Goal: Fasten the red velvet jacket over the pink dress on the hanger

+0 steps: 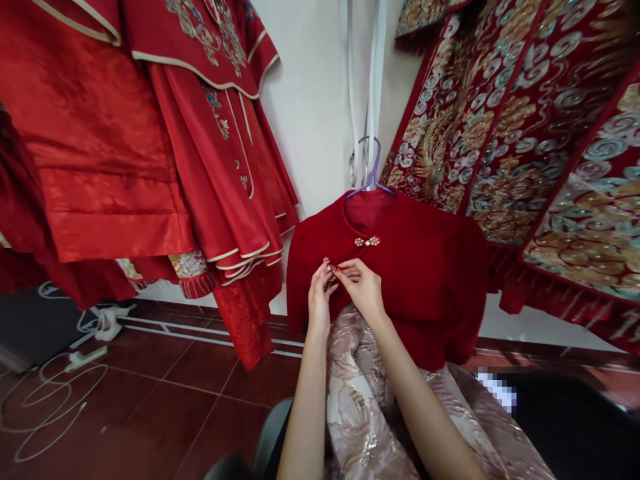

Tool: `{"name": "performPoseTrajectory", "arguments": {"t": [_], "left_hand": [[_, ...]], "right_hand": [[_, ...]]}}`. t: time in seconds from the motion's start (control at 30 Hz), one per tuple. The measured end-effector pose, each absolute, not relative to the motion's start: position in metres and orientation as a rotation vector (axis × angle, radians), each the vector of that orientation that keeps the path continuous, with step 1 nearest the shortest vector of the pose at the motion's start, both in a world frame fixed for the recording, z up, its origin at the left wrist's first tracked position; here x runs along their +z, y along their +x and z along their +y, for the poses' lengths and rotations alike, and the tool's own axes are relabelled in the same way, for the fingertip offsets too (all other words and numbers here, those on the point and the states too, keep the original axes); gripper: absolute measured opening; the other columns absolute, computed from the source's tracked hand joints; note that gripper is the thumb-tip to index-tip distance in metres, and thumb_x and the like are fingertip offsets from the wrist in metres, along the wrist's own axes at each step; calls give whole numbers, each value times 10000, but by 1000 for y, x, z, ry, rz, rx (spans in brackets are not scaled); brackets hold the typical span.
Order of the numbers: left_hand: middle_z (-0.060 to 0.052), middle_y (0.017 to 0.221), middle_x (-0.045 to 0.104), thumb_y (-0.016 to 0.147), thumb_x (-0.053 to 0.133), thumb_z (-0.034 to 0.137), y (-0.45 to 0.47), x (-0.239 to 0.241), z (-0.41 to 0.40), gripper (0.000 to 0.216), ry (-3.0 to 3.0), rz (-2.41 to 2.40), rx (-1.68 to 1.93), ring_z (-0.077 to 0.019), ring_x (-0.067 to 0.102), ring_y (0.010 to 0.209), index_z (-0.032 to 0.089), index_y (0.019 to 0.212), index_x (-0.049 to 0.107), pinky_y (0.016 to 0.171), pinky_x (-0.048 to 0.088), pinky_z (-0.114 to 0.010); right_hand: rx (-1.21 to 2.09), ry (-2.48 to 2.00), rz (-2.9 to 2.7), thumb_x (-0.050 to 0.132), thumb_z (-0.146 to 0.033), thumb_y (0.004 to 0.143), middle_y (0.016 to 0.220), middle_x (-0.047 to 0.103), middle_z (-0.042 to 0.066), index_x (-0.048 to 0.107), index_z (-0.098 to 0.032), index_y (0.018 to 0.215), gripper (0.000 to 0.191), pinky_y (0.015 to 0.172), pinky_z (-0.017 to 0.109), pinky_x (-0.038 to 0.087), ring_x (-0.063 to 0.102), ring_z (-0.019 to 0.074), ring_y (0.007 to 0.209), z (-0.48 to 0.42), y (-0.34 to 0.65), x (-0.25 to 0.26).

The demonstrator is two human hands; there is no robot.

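Clasp (327, 261) on jacket (425, 280): left hand (320, 297) and right hand (364, 288) both pinch it; a hard tug may drag jacket off hanger (373, 175).

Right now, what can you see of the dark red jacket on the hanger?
The jacket, dark red and velvet-looking, hangs front-out on a purple hanger by the white wall. Its stand collar is closed by a pearl clasp. The left hand and right hand pinch a lower clasp on its front. Its hem overlaps a pinkish brocade skirt.
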State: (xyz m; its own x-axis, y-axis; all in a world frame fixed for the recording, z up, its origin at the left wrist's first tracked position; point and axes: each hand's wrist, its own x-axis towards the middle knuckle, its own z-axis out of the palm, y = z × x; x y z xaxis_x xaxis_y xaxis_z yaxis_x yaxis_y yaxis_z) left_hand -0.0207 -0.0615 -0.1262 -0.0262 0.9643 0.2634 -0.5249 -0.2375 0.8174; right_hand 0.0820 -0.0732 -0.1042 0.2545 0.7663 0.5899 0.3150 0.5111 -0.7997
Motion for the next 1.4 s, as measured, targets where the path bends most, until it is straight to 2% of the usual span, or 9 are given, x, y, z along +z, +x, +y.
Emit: {"name": "performPoseTrajectory", "arguments": {"t": [0.27,0.43,0.57,0.8,0.97,1.4], "left_hand": [[-72,1399,511,880,518,403,-15,-130,-61,386,1047,662,1581,-224,476,1285,245,1225,590,889,477,-287],[-75,1375,539,845,586,370,-19,-128,-60,375,1101,732,1627,-232,505,1251,230,1191,617,957,443,-324],[-81,1308,592,830,608,331,-20,-126,-61,351,1097,727,1655,-231,540,1208,221,1163,633,995,422,-356],[-62,1309,594,807,641,265,-13,-125,-62,324,1093,692,1665,-222,524,1237,227,1129,640,1062,378,-370],[-90,1300,597,816,624,288,-14,-124,-62,352,1073,712,1642,-243,535,1225,217,1161,625,999,430,-379],[-77,1258,615,821,616,294,-18,-129,-59,389,1110,730,1641,-217,567,1164,250,1207,599,930,465,-331]], "right_hand": [[317,-1166,-1442,609,-247,794,788,707,20,661,-191,842,91,690,263,539,668,142,689,-62,86,-99],[262,-1171,-1524,590,-211,807,859,715,34,676,-195,885,117,711,274,542,669,141,711,-58,86,-97],[305,-1168,-1555,596,-202,805,824,714,25,686,-200,881,118,720,281,551,668,140,698,-63,90,-94],[230,-1187,-1561,580,-232,826,867,695,49,696,-193,932,162,711,288,556,665,149,723,-60,89,-92],[235,-1173,-1560,577,-226,824,865,683,58,691,-172,939,171,706,283,555,655,145,713,-58,90,-95],[178,-1190,-1559,580,-281,839,843,670,47,692,-189,937,175,684,275,537,636,139,685,-60,89,-96]]}}
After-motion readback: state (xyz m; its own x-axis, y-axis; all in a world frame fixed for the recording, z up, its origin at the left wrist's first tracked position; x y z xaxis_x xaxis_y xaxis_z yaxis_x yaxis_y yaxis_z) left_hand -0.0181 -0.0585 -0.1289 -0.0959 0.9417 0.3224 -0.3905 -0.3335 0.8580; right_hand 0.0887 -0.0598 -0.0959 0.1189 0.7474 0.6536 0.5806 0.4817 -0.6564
